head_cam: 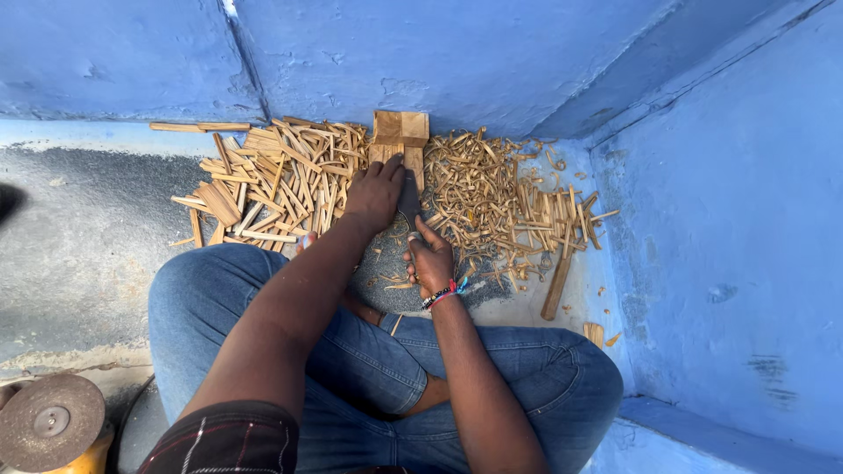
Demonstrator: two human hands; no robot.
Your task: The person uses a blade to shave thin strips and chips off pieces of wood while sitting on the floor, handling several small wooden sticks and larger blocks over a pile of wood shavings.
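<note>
I sit cross-legged on the floor in blue jeans. My left hand [375, 195] rests fingers-down on a wooden block [400, 142] that stands against the blue wall, and seems to hold a thin wood piece upright against it. My right hand [430, 261], with bead bracelets at the wrist, grips a dark blade [409, 200] whose tip points up toward the block. What lies under my left palm is hidden.
A pile of flat split wood sticks [263, 184] lies left of the block. Curled shavings and thin strips [505, 197] lie to its right, with a longer stick [557, 285]. Blue walls close the corner. A round grinding disc [50, 421] sits at bottom left.
</note>
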